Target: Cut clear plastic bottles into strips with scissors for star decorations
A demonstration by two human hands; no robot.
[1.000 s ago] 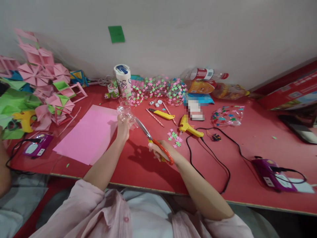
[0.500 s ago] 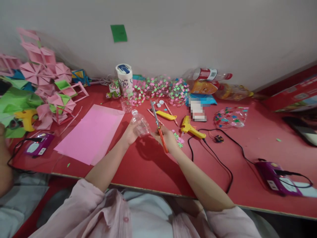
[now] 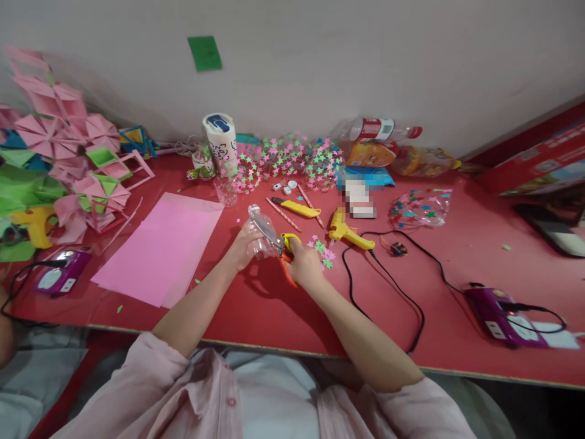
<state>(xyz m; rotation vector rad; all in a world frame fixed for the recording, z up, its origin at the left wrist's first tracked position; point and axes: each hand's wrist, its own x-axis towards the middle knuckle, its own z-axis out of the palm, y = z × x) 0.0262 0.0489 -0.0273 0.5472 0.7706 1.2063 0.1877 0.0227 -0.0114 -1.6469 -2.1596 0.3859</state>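
Since the earlier frames the scissors (image 3: pixel 274 238) have swung down from pointing away over the bench to lie with their blades against the clear plastic bottle piece (image 3: pixel 258 235), and both hands have drawn together. The left hand (image 3: pixel 241 247) is curled round the bottle piece from below, pinching it and holding it just above the red bench (image 3: pixel 274 317), probably to keep the slippery plastic steady against the blades. The right hand (image 3: pixel 304 265) is closed through the orange and yellow handles, fingers wrapped tight; whether the blades are parted is too small to tell. A pink paper sheet (image 3: pixel 159 250) lies to the left, a yellow glue gun (image 3: pixel 347 235) and scattered paper stars (image 3: pixel 322 253) just right.
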